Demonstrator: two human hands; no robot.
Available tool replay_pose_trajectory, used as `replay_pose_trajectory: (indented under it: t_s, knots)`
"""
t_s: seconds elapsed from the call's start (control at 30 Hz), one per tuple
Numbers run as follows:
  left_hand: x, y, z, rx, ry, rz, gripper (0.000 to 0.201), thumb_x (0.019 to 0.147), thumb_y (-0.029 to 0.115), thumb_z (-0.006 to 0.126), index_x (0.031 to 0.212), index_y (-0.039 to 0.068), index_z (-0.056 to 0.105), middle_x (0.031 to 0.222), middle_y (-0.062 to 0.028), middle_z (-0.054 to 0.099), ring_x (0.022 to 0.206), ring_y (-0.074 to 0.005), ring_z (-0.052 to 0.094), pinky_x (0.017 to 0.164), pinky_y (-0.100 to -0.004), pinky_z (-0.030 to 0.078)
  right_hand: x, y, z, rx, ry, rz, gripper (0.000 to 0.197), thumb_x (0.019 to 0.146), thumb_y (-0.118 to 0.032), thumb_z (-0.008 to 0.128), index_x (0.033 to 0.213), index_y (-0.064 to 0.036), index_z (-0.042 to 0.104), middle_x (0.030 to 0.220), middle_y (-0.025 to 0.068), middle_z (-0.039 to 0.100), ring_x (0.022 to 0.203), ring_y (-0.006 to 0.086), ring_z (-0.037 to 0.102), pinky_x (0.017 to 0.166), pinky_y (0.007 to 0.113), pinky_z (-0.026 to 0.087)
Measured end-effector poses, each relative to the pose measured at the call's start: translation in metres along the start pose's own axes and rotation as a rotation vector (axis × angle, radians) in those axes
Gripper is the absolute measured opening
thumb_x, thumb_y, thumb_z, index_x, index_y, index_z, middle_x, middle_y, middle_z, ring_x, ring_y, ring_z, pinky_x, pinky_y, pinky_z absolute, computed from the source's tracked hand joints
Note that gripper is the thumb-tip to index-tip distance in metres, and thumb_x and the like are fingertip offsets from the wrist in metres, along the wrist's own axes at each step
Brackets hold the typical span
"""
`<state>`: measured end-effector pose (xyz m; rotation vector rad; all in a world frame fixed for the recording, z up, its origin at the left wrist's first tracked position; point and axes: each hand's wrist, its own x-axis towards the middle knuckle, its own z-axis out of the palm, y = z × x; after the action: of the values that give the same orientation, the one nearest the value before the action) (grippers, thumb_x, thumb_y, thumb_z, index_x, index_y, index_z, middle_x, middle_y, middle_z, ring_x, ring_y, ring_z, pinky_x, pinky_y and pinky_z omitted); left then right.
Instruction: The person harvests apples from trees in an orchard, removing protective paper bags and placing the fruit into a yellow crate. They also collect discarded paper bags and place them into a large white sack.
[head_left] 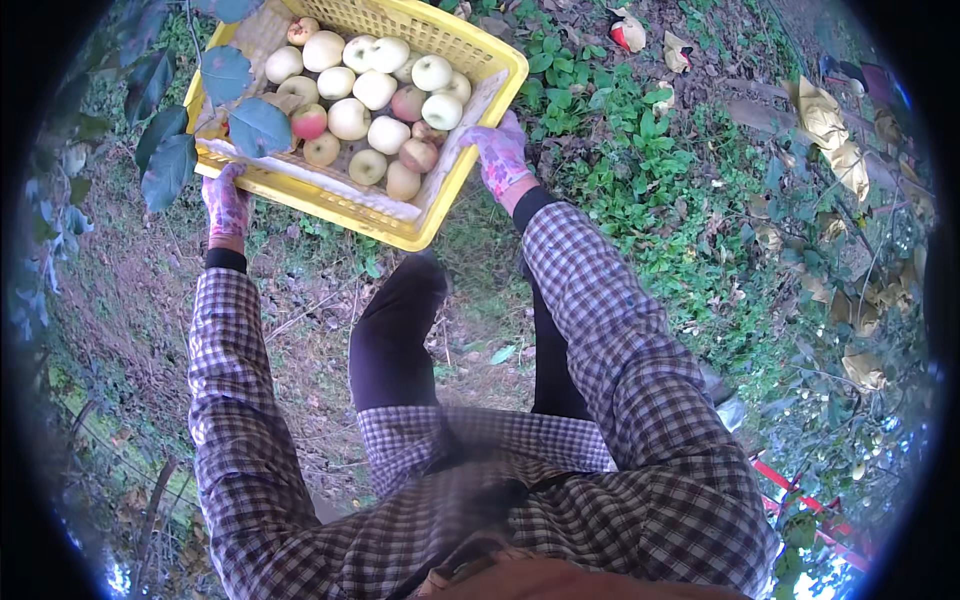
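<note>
A yellow plastic crate (385,229) hangs tilted in front of me, with my two arms stretched out to it. Inside, on a pale padded lining, lie several apples (349,119), most of them pale yellow-green and some blushed red. My left hand (228,203), in a pink patterned glove, grips the crate's near left rim. At its right side, my right hand (497,152) in a matching glove is closed on the rim. The fingers of both hands are partly hidden by the crate.
Leafy branches (226,76) hang over the crate's left corner. Low green plants (630,150) and dry leaves cover the ground. On the right are crumpled tan paper bags (832,135) and more branches. Red bars (810,510) show at the lower right.
</note>
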<state>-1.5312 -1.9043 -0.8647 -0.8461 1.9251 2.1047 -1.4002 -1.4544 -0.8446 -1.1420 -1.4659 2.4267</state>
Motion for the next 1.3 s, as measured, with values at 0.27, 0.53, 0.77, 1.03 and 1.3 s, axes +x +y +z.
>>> replay_pose_trajectory:
  t_s: [0.27,0.53,0.77,1.03,1.3]
  knots:
    - [0.174,-0.091,-0.049,0.113,0.327,-0.048,0.031,0.070,0.000,0.067,0.100,-0.004,0.063,0.087,-0.0096,0.064,0.077,-0.0285,0.066,0.077,-0.0430,0.059,0.089,0.112,0.031,-0.019,-0.383,-0.047,0.054,0.079,-0.002,0.079,0.127,0.0017,0.055,0.103,0.0084,0.071,0.095,0.0194,0.069,0.085,0.033,0.058]
    - [0.163,-0.045,-0.097,0.374,0.258,0.108,0.028,0.077,0.009,0.067,0.099,-0.008,0.071,0.089,-0.0137,0.071,0.079,-0.0281,0.070,0.075,-0.0403,0.060,0.295,0.031,-0.105,-1.510,-0.645,-0.481,0.027,0.085,-0.030,0.071,0.099,-0.0067,0.075,0.105,0.0127,0.074,0.101,0.0307,0.071,0.090,0.041,0.054]
    - [-0.018,-0.053,0.085,1.451,0.418,1.024,0.035,0.089,0.011,0.068,0.122,0.000,0.065,0.109,-0.0165,0.070,0.102,-0.0343,0.070,0.091,-0.0420,0.056,0.272,0.073,-0.092,-1.769,-0.792,-0.208,0.102,0.073,-0.054,0.085,0.149,0.0018,0.045,0.143,0.0246,0.058,0.134,0.0378,0.056,0.110,0.042,0.046]
    - [-0.169,-0.157,0.342,1.003,-0.517,0.480,0.022,0.090,0.009,0.069,0.111,0.002,0.068,0.100,-0.0141,0.073,0.092,-0.0238,0.072,0.082,-0.0356,0.056,0.278,0.071,-0.141,-1.107,-0.775,-0.237,0.100,0.057,-0.028,0.097,0.144,-0.0029,0.053,0.140,0.0217,0.058,0.130,0.0353,0.057,0.111,0.040,0.046]
    - [-0.156,-0.241,0.454,0.588,-0.508,0.522,0.046,0.098,0.024,0.069,0.132,-0.005,0.058,0.118,-0.0219,0.072,0.109,-0.0329,0.071,0.093,-0.0394,0.055,0.193,-0.005,-0.226,-0.642,-0.465,-0.660,0.088,0.065,-0.017,0.092,0.142,-0.0075,0.051,0.137,0.0147,0.049,0.128,0.0300,0.054,0.113,0.040,0.045]
